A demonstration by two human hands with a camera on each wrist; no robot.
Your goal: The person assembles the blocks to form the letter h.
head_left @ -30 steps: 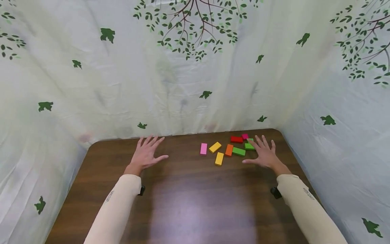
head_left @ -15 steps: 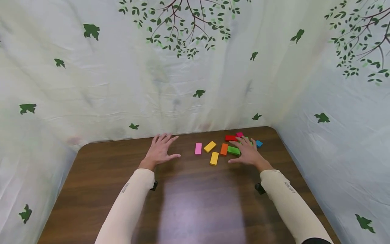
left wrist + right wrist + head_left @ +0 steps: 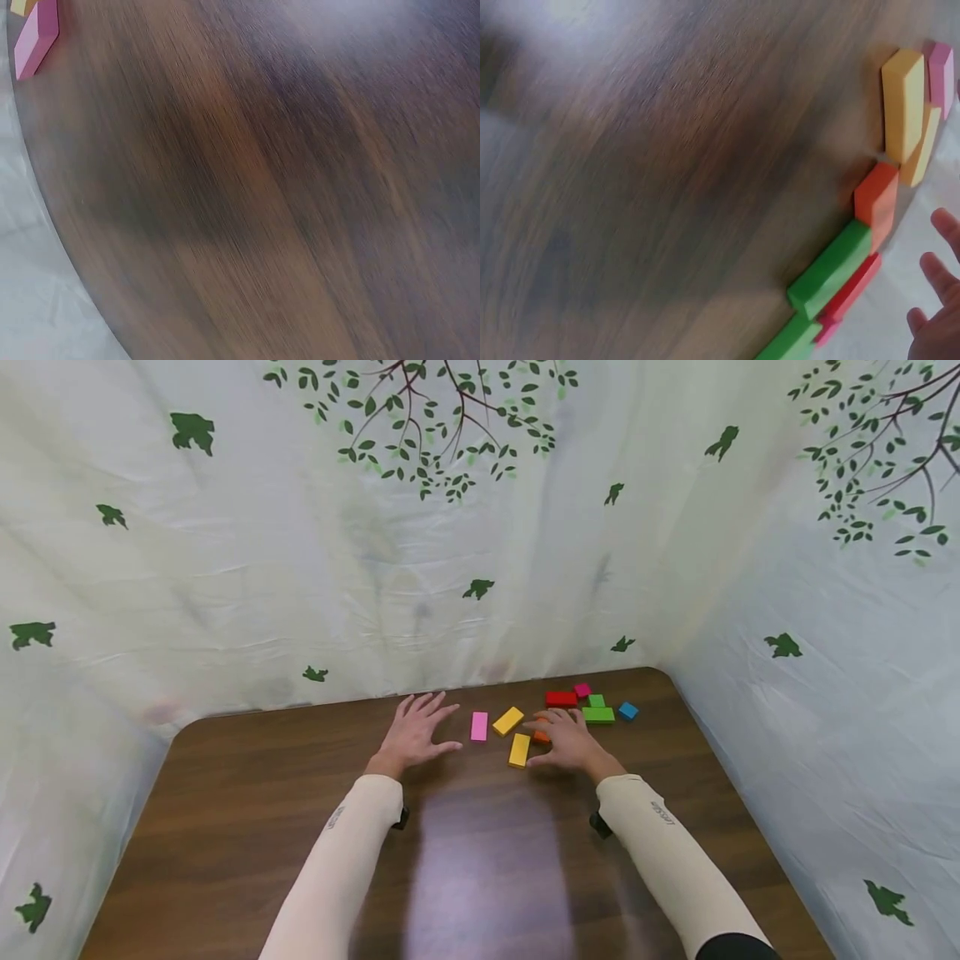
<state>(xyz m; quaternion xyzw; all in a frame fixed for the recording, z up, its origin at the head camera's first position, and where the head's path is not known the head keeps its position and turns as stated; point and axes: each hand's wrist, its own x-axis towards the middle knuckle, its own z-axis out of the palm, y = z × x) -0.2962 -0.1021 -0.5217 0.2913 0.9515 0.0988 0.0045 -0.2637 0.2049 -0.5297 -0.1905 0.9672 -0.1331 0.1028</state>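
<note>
My left hand (image 3: 411,735), fingers spread, is just left of a pink block (image 3: 479,727) and holds nothing. Over the block group reaches my right hand (image 3: 568,742), its fingers extended and apart. It partly covers an orange block (image 3: 542,735) in the head view; beside its fingertips lie two yellow blocks, one nearer (image 3: 519,750) and one farther (image 3: 508,721). A green block (image 3: 831,270), mostly hidden under that hand in the head view, touches the orange block in the right wrist view. The left wrist view shows the pink block (image 3: 36,41) but no fingers.
Behind the right hand lie a red block (image 3: 561,699), a small magenta block (image 3: 582,690), two green blocks (image 3: 598,716) and a blue block (image 3: 628,711). The brown table (image 3: 487,877) ends at a white leaf-printed curtain (image 3: 420,568) at the back and sides.
My left hand has moved right, up to the pink block. My right hand has moved left, from the green blocks to the orange one, uncovering the blue block. The blocks stay put.
</note>
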